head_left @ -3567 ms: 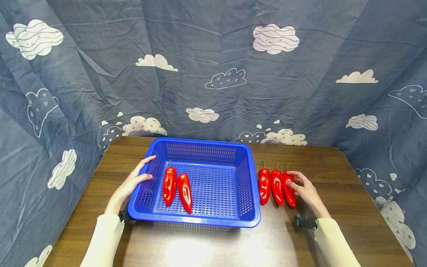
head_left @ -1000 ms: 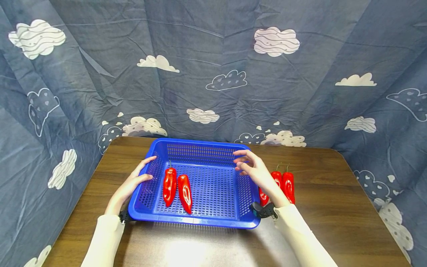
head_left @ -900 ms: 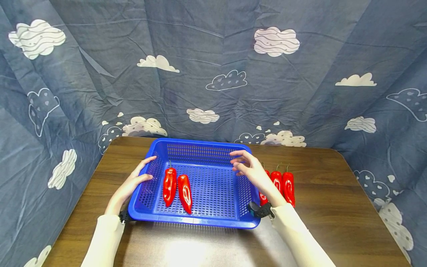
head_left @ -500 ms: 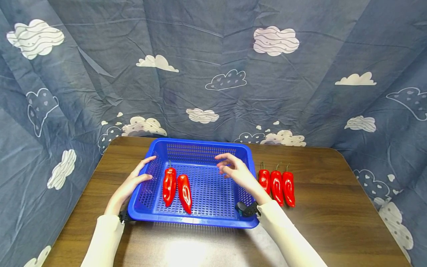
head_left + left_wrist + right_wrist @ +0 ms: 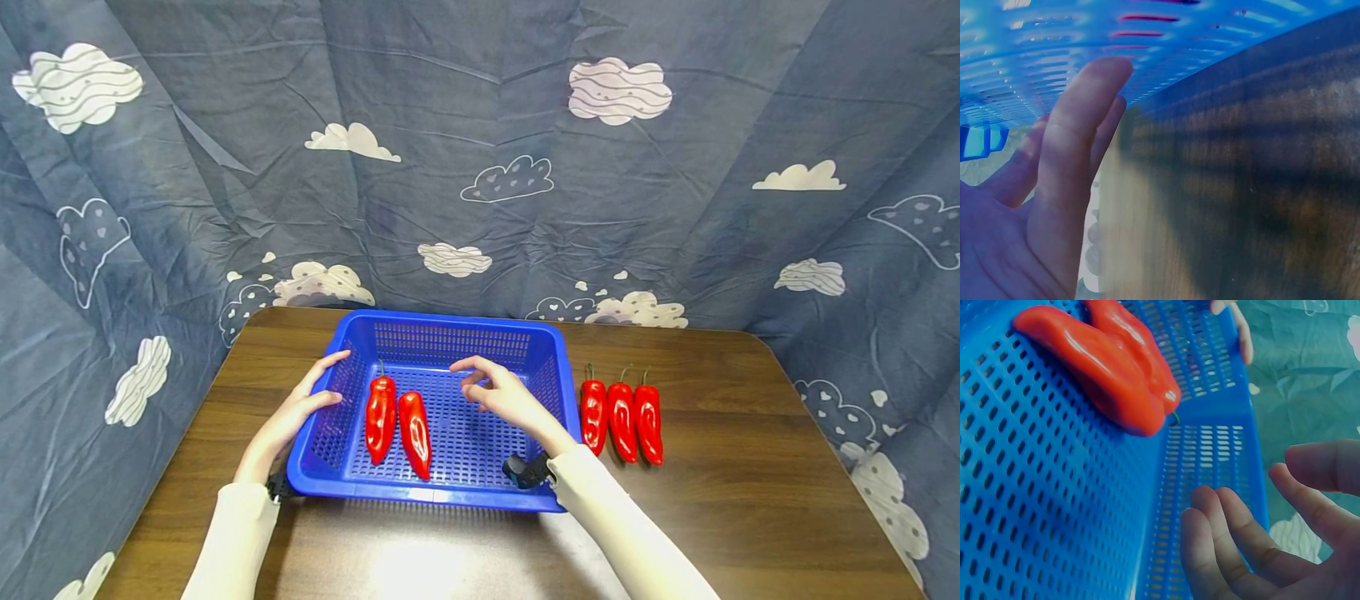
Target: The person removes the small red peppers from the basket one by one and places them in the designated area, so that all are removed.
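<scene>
left hand (image 5: pixel 288 412) is gripping the blue basket (image 5: pixel 487 497) at its rim, likely for steadiness; right hand (image 5: pixel 508 397) is hovering near two peppers (image 5: pixel 416 433) inside, fingers loosely bent, holding nothing.

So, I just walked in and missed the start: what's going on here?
A person's left hand grips the left side of a blue basket, while the right hand hovers over it, holding nothing. Two red peppers lie inside, and three more lie side by side on the table, to the basket's right.
</scene>
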A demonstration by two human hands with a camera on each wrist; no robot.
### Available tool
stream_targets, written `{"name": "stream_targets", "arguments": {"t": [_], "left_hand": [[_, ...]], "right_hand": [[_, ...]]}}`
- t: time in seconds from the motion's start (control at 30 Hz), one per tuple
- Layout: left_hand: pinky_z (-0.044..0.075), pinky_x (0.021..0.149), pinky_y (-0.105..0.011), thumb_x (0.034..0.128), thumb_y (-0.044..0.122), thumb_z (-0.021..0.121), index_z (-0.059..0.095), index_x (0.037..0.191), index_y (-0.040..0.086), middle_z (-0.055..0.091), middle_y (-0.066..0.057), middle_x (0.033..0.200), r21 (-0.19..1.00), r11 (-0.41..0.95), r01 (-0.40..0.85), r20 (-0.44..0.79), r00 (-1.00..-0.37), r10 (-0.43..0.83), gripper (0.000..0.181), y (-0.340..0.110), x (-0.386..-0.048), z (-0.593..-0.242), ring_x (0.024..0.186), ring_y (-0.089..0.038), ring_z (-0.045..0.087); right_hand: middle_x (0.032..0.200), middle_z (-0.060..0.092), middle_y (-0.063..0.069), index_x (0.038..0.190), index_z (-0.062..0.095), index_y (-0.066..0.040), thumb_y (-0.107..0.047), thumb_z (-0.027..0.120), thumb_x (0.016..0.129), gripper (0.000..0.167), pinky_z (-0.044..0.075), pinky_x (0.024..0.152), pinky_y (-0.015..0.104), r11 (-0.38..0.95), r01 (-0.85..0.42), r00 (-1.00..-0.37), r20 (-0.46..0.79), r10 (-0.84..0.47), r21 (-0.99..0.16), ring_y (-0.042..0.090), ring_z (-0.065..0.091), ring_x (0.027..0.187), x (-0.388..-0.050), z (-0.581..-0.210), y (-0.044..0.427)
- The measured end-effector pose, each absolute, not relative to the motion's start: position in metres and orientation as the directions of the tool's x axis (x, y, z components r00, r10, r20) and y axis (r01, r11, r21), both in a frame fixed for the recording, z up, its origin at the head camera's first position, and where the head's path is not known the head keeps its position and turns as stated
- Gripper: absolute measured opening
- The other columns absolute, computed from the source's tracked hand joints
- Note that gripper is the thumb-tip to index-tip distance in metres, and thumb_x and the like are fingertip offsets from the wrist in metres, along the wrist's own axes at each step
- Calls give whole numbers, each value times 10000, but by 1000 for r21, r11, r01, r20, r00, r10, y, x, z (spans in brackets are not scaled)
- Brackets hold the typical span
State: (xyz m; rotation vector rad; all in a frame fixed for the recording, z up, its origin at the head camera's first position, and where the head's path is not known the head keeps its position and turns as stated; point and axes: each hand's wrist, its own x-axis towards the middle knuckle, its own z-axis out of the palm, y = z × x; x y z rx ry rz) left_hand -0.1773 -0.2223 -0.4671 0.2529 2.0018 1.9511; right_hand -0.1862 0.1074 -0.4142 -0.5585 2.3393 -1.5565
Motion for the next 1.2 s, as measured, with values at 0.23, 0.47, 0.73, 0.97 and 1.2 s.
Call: {"name": "stream_targets", "arguments": {"t": [0.23,0.47,0.73,0.97,1.2], "left_hand": [[492,812,-487,956,81,450,221,1508,232,160,-226,1502,993,33,-111,-116,-927,356,617,-222,-177,-467,1170,-463,415],[498,805,-469,953,83,455,223,1509,236,193,-233,1487,993,37,-113,-119,-927,355,622,-222,-177,-467,1133,-438,456],[494,800,-452,945,73,455,226,1509,224,190,-226,1487,995,55,-88,-102,-930,352,627,-221,-178,-466,1127,-421,451],[499,797,-470,946,77,453,221,1507,225,204,-232,1476,994,28,-107,-110,-930,352,625,-221,-176,-464,1128,-423,453],[501,796,-474,945,78,451,217,1508,228,196,-236,1479,994,29,-108,-111,-929,354,628,-221,-175,-465,1132,-439,448]], "right_hand": [[986,619,246,1213,589,-28,-8,542,887,329,526,703,471,372,-155,-867,-55,-496,-915,396,610,892,-187,-421,92],[946,645,205,1222,595,-32,-12,559,886,338,512,621,348,437,-197,-840,-79,-537,-878,322,610,822,-189,-424,80],[866,621,156,1256,577,-42,-35,559,869,387,472,582,281,485,-228,-777,-143,-613,-844,371,588,770,-189,-430,71],[894,616,58,1254,600,-104,-86,598,853,401,428,647,256,567,-262,-754,-201,-625,-781,150,542,766,-190,-433,62],[1071,627,85,1232,607,-104,-96,619,864,368,436,731,284,615,-258,-742,-254,-620,-745,155,530,803,-191,-437,55]]}}
